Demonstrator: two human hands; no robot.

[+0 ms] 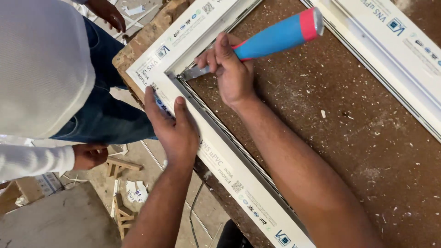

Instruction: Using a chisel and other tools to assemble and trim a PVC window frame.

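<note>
A white plastic window frame (220,170) with printed film lies on a brown board table (358,138). My left hand (172,128) presses flat on the frame's near rail, fingers spread, close to the corner. My right hand (232,69) grips a chisel (275,36) with a blue and red handle. Its metal blade (195,72) rests in the inner corner of the frame, lying low along the rail.
Another person in a white shirt and blue jeans (105,105) stands at the left, close to the table's corner, one hand (89,155) hanging by the leg. Wood scraps and white offcuts (124,193) litter the floor below. White shavings speckle the board.
</note>
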